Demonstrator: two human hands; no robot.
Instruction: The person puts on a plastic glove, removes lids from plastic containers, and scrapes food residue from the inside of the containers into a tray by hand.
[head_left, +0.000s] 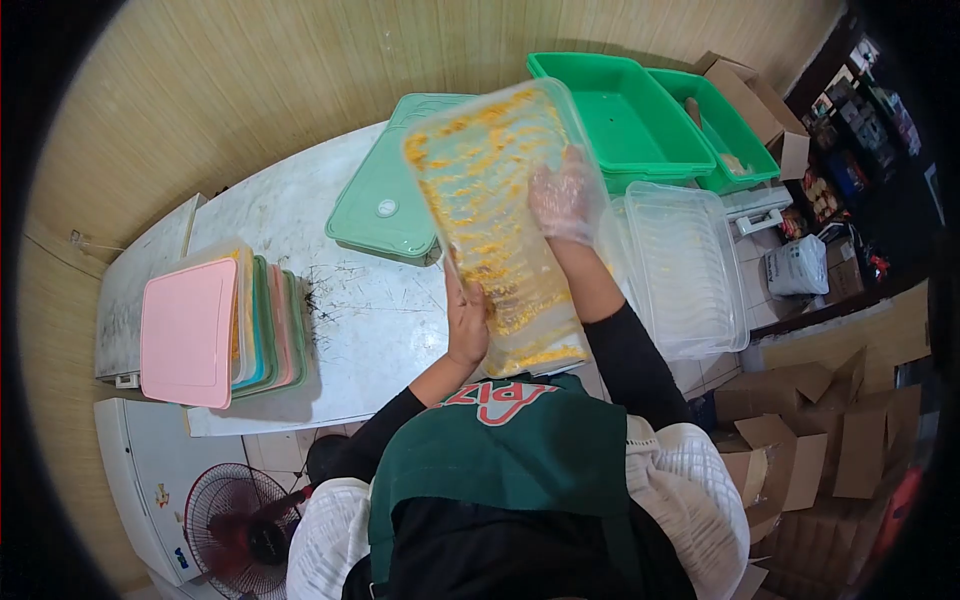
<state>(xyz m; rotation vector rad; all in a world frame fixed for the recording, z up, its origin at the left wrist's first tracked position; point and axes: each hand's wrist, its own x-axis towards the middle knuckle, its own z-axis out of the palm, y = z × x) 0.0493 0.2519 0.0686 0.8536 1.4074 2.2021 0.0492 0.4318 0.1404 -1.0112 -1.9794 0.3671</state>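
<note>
A clear plastic food container, streaked with yellow crumbs or paste, is tilted up in front of me. My left hand grips its lower left side, thumb on the near face. My right hand, in a thin see-through glove, presses against the container's inside near the right edge. Its fingers look curled, and whatever they hold is hidden. Behind the container lies a green lid with a round white vent. Just to the right stands another clear container with faint whitish streaks.
Two green tubs stand at the back right beside a cardboard box. Stacked lidded containers with a pink lid in front stand on the white table at left. A red fan and open cartons are below.
</note>
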